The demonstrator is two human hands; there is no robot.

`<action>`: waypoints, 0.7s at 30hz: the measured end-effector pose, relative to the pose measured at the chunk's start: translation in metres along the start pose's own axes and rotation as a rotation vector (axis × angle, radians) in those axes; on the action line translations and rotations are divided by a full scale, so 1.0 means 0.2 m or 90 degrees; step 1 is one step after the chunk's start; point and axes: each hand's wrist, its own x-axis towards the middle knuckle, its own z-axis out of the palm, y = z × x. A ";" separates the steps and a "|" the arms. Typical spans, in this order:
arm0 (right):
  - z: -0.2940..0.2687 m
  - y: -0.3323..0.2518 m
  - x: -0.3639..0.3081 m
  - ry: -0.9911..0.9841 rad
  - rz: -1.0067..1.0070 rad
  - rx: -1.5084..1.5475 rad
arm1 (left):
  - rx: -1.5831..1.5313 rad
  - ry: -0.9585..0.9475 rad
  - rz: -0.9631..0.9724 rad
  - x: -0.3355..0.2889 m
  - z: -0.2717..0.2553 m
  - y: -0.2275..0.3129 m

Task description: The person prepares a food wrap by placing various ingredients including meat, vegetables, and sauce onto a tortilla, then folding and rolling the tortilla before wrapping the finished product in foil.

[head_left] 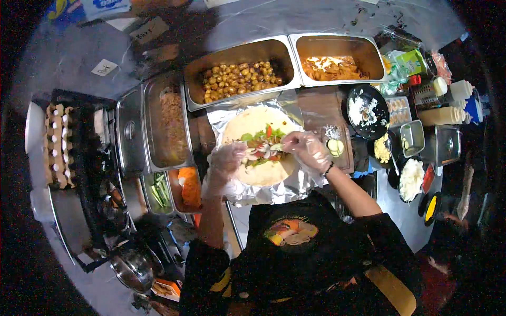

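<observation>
A round pale tortilla (252, 122) lies open on a sheet of foil (284, 102) in the middle of the counter. A strip of filling (263, 147) with green, red and white pieces runs across it. My left hand (225, 160), in a clear plastic glove, rests on the tortilla's left edge beside the filling. My right hand (308, 149), also gloved, has its fingers pinched at the right end of the filling, touching the topping pieces. What the fingertips hold is too small to tell.
Steel pans hold round browned pieces (240, 79), orange shredded food (329, 67) and brown rice (171, 124). Smaller tubs hold green strips (159, 192) and orange chunks (190, 187). Bowls of toppings (366, 109), squeeze bottles (448, 113) and an egg tray (57, 145) stand around.
</observation>
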 end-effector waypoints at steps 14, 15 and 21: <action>0.28 -0.04 0.02 0.192 0.033 -0.165 | -0.151 -0.119 -0.137 0.08 -0.03 -0.04; 0.26 -0.08 0.01 0.191 0.017 -0.232 | 0.119 -0.134 0.014 0.10 -0.04 -0.02; -0.10 0.11 -0.27 0.353 0.080 -0.365 | 0.442 -0.090 0.142 0.18 0.07 0.18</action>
